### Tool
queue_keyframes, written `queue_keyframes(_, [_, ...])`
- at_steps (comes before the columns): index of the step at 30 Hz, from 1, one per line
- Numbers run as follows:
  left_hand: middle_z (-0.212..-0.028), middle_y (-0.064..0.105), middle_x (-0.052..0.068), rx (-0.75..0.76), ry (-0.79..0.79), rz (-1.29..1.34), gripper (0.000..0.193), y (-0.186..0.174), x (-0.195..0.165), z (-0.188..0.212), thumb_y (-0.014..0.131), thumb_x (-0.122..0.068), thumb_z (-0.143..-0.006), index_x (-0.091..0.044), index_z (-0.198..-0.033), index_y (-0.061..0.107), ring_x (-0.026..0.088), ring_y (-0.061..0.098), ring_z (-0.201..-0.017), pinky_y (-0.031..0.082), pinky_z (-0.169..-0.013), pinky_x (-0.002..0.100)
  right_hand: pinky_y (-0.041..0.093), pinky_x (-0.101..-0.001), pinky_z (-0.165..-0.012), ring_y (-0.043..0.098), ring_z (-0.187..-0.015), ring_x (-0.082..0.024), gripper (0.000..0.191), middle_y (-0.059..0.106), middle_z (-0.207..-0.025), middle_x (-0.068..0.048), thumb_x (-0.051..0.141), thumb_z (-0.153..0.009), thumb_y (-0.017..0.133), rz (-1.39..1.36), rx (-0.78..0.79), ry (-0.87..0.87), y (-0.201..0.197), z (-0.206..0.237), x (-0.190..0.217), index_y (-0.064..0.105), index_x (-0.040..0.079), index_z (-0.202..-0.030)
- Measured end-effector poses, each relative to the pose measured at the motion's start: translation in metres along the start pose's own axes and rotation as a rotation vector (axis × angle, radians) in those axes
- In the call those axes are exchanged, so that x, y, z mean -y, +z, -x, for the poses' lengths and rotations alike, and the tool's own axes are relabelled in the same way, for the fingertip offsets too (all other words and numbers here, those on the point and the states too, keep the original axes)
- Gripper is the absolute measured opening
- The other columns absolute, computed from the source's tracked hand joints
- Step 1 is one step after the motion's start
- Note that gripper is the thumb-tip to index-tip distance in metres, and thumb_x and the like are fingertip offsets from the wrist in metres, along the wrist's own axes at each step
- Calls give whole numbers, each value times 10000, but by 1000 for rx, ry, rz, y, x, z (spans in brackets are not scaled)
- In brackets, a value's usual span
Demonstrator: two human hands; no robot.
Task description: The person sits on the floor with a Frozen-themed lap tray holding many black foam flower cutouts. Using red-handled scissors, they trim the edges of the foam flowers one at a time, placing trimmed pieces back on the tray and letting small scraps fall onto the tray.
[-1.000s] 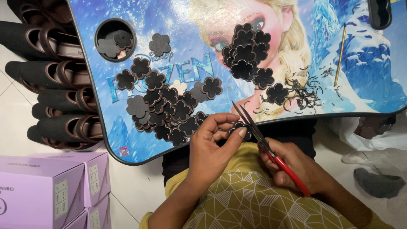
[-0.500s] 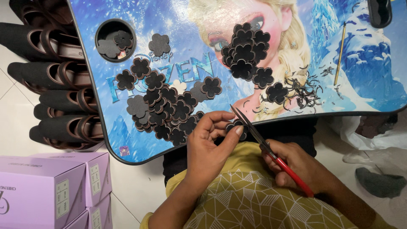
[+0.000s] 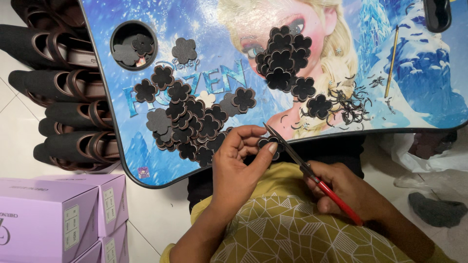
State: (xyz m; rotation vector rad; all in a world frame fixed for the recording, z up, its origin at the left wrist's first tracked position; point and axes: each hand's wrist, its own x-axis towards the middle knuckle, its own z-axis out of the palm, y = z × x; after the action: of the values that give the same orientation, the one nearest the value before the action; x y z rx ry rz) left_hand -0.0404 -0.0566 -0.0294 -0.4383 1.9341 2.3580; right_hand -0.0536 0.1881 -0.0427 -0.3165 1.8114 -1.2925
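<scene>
Where fingers (image 3: 253, 146) close — flower piece (image 3: 269, 144) half-hidden

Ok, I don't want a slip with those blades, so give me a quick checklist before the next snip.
1. Left hand pinches the dark flower piece at the table edge: ok.
2. Right hand holds the red-handled scissors: ok.
3. Blades at the piece's edge: ok.
4. Left fingertips clear of the blades: not ok, very close.
5. Cut line visible on the piece: cannot tell.
6. Trimmings pile away from the hands: ok.
</scene>
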Motion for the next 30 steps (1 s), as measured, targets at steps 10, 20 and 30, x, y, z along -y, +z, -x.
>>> queue_keyframes(10, [-953,718,37,8,-17,24,301,-1,-2,-2,734,-37,-931,10,-1214,641,55,677,-843,540,-736,203,345,-286,-510,422,-598,-117,977,453,-706,16,909,-646,628,-266,6,8,4,-3,9,553,30,-1065])
queue_keyframes(20, [-975,764,70,66,22,8,361,7,-1,2,746,-14,-921,3,-1261,623,72,695,-896,563,-819,225,409,-279,-568,456,-641,-116,948,465,-729,12,884,-752,582,-123,7,-126,11,-10,12,540,34,-1171])
queue_keyframes(30, [-1001,764,91,38,26,62,335,12,5,4,738,-8,-934,12,-1248,620,93,712,-914,573,-824,235,395,-283,-557,443,-636,-120,933,447,-728,6,868,-747,605,-137,6,-107,12,-11,10,532,33,-1156])
